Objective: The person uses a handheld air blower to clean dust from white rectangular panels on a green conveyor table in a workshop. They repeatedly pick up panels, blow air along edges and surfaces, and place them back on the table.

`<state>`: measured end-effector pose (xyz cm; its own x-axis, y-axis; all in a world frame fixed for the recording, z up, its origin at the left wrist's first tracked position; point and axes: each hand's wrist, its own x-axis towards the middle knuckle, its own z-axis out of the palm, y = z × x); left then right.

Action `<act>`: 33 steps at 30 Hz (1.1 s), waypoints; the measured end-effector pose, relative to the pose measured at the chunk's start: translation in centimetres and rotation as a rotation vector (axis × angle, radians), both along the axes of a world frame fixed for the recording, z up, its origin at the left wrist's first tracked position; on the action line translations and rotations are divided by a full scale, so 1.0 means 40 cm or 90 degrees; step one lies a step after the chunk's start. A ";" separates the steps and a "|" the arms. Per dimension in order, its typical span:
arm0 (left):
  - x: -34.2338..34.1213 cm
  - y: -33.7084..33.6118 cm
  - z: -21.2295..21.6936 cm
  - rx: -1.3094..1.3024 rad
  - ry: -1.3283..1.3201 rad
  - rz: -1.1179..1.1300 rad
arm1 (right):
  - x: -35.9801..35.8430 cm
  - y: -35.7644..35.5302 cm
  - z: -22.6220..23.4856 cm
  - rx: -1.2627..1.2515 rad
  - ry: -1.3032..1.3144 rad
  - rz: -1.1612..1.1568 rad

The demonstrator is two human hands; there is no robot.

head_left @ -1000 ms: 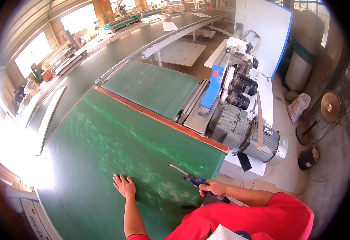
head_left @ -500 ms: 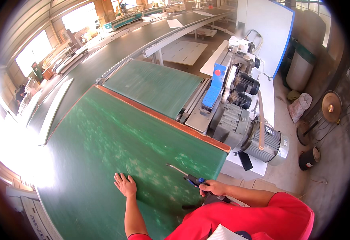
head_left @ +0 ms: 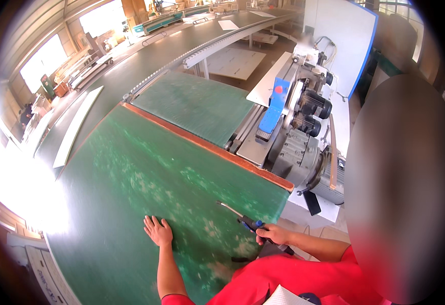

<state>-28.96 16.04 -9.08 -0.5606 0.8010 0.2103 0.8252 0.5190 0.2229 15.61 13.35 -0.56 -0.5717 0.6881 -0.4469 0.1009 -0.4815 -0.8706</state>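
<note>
Black-and-blue blow gun (head_left: 247, 222), nozzle (head_left: 228, 208) pointing forward-left

A grey gearbox (head_left: 292, 156) is sitting against a finned electric motor (head_left: 325, 187), and a narrow brown strip (head_left: 333, 161) is crossing in front of the motor. Two black motors (head_left: 315, 103) are standing just beyond. A blue bracket (head_left: 270, 120) is carrying a red button (head_left: 279, 89). A tall white panel (head_left: 337, 43) is rising behind, edged in blue. A large blurred oval (head_left: 404, 168), too indistinct to identify, is covering the right side. Far off, a teal machine (head_left: 159, 24) is standing near bright windows (head_left: 41, 63).
</note>
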 end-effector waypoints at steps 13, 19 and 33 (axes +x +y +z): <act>-0.001 0.003 -0.004 -0.007 0.005 0.008 | 0.102 0.170 -0.059 0.095 -0.093 -0.156; 0.009 0.007 -0.003 -0.012 0.004 -0.001 | 0.267 0.457 -0.030 -0.081 -0.028 -0.608; -0.020 0.023 -0.008 -0.024 0.015 0.028 | 0.243 0.449 -0.012 -0.135 -0.084 -0.443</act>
